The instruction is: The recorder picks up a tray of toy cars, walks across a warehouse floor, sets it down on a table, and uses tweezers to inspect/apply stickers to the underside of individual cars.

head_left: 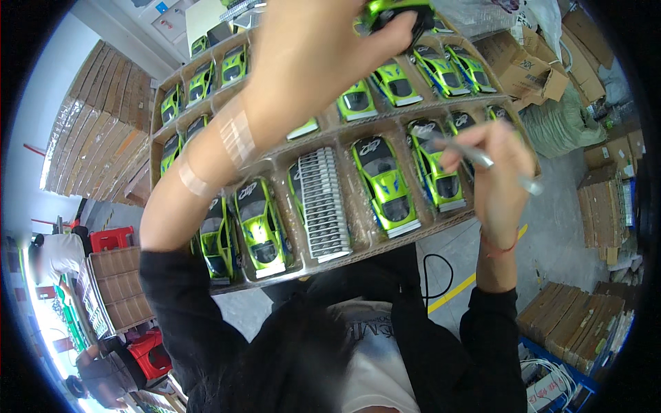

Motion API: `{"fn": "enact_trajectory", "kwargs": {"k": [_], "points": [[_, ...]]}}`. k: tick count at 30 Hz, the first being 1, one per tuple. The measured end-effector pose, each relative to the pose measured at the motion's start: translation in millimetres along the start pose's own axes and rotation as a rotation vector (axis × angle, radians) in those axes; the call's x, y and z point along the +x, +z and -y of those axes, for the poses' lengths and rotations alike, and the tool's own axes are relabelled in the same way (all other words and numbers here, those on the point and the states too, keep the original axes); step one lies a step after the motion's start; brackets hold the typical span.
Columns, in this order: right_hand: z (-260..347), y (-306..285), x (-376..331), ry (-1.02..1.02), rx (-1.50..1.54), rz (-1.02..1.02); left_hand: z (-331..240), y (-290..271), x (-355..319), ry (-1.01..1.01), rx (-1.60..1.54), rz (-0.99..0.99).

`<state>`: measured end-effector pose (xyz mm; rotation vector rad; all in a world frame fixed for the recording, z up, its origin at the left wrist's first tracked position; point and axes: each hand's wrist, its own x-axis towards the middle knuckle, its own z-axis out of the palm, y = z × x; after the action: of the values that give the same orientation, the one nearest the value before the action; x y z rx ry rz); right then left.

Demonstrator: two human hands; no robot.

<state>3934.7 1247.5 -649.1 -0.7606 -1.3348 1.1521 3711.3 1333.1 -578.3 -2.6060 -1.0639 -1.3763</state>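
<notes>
My left hand (313, 58) reaches across the far side of a brown divided tray (268, 165). Its thumb presses against a green and black toy car (396, 12), which is partly cut off by the top edge. Above the tray's right side, my right hand (506, 168) is closed round a slim silver pen-like tool (474, 153), blurred by motion. Rows of green toy cars with dark roofs fill the compartments, such as one green toy car (385, 182) near the middle. A ladder-like strip of grey-white parts (322, 203) lies over another car in the front row.
Flattened cardboard stacks stand at the left (96, 124) and lower right (575, 323). An open carton (527, 65) and a pale green sack (564, 124) are beyond the tray's right. Red stools (111, 239) and two other people are at the far left. A black cable (441, 275) loops below the tray.
</notes>
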Motion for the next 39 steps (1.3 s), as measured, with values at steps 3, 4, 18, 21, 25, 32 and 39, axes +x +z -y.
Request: {"fn": "enact_trajectory", "kwargs": {"k": [3, 4, 18, 21, 25, 32, 39], "points": [[-10.1, -6.6, -19.7, 0.133, -0.365, 0.051, 36.7, 59.3, 36.5, 0.091, 0.104, -0.064], [-13.0, -7.3, -24.5, 0.068, -0.375, 0.037, 50.8, 82.0, 43.2, 0.072, 0.106, -0.012], [-13.1, -10.8, -17.0, 0.031, -0.162, 0.123, 129.4, 204.6, 73.9, -0.077, 0.137, 0.436], [-15.5, -9.4, -19.8, 0.094, -0.104, 0.117, 130.4, 217.3, 82.1, -0.061, 0.132, 0.598], [-11.6, -8.4, -20.6, 0.062, -0.166, 0.175, 127.0, 221.7, 84.5, 0.040, 0.086, 0.543], [-11.9, -3.2, -28.0, 0.083, -0.250, 0.098, 116.0, 199.7, 78.0, -0.033, 0.170, 0.282], [-6.2, -4.5, -27.0, 0.217, -0.152, 0.088, 35.7, 34.9, 37.0, 0.019, -0.137, -0.109]]}}
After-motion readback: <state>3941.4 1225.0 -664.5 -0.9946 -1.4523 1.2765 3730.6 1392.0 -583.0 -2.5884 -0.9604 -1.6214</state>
